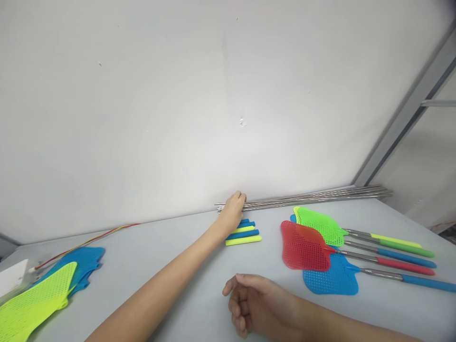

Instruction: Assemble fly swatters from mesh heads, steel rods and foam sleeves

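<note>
My left hand (233,210) reaches to the back of the table, fingers closed at the left end of a bundle of thin metal rods (302,199); how many it grips is hidden. Just below its wrist lie several blue and yellow handle sleeves (244,240), partly covered by the hand. My right hand (258,304) hovers near the front, holding nothing, with loosely curled fingers and the thumb apart from them. To its right are several assembled fly swatters with a red head (306,247), a green head (320,225) and a blue head (331,278).
At the left lie loose swatter heads, yellow (39,299) and blue (83,266), beside a white box (16,280) with a red and yellow cable (92,235). A white wall (178,104) stands behind the table. A grey metal frame (402,109) rises at the right.
</note>
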A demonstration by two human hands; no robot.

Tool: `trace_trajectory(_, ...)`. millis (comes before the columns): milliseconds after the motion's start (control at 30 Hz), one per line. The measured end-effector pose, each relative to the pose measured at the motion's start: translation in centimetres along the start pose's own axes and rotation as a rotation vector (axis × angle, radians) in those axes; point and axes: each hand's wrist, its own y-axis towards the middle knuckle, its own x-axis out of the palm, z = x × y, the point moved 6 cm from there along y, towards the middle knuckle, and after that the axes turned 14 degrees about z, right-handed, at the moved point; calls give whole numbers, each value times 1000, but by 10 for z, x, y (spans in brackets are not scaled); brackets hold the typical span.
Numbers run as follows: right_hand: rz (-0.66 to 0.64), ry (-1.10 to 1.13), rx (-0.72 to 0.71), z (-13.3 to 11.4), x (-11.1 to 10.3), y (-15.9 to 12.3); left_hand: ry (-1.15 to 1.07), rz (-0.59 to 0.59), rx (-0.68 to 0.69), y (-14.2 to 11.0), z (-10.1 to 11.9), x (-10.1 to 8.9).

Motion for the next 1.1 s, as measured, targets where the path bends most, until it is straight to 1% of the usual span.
trace_trajectory(200,1,-1,-1,-1,-1,1,-102,55,-27,-2,-2,-4)
trace_trajectory(367,1,0,-3,-2,1,0,-169,97,-43,-2,-2,-13)
trace_trajectory(500,4,-2,-5,-1,1,-2,-202,128,-46,-2,3,-28)
trace_trajectory(700,5,-12,-29,-3,0,-1,-222,129,-33,-11,15,-59)
trace_trajectory(800,14,-22,-61,-5,1,-3,-238,103,-19,-24,24,-77)
trace_trajectory(900,31,-48,-84,-5,3,-4,-245,60,-9,-45,32,-93)
trace_trajectory(933,39,-62,-98,-5,3,-4,-248,63,-10,-53,34,-99)
trace_trajectory(1000,57,-104,-151,-5,3,-4,-249,31,-3,-70,35,-108)
trace_trajectory(1100,74,-210,-250,-4,2,-3,-231,30,16,-95,31,-120)
